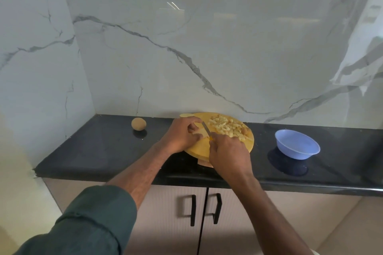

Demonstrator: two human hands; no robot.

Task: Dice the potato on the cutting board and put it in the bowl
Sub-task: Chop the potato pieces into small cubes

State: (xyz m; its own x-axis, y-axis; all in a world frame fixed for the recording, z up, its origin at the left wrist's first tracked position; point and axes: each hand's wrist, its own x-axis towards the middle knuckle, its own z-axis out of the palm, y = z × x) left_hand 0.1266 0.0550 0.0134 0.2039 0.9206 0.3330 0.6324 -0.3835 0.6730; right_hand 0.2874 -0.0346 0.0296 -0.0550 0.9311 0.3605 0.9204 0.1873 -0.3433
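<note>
A round wooden cutting board (199, 148) lies on the black counter. A heap of diced potato (226, 126) covers its far right part. My left hand (182, 134) curls over a pale potato piece (200, 132) on the board's left side and holds it down. My right hand (228, 151) grips a knife by its yellow handle, and the knife blade (205, 127) angles up-left against that piece. An empty blue bowl (297, 144) stands on the counter to the right of the board.
A whole unpeeled potato (138, 124) sits on the counter left of the board. The black counter (93, 151) ends at a marble wall behind and a corner on the left. Cabinet doors with black handles (193, 210) are below.
</note>
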